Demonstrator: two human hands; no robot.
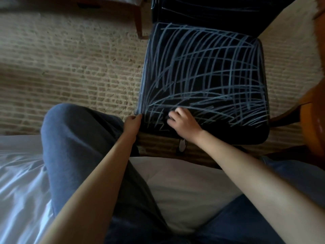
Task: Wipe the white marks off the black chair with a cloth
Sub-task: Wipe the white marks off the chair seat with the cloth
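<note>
The black chair [207, 136] stands in front of me on the carpet, its seat covered with crossing white marks [193, 55]. Fainter marks show on its backrest [219, 9] at the top. My left hand [132, 125] grips the seat's near left corner. My right hand [184, 123] lies on the near part of the seat, fingers curled over something dark that looks like a cloth [168, 118]; it hardly stands out from the black seat. A small pale object [182, 146] hangs below the seat's front edge.
I sit on a bed with white sheets [22, 173], my knees in blue trousers [70, 138] on either side. A beige carpet [70, 67] surrounds the chair. A wooden furniture leg [139, 23] stands at the far left of the chair, and an orange-brown wooden object [314, 120] at the right.
</note>
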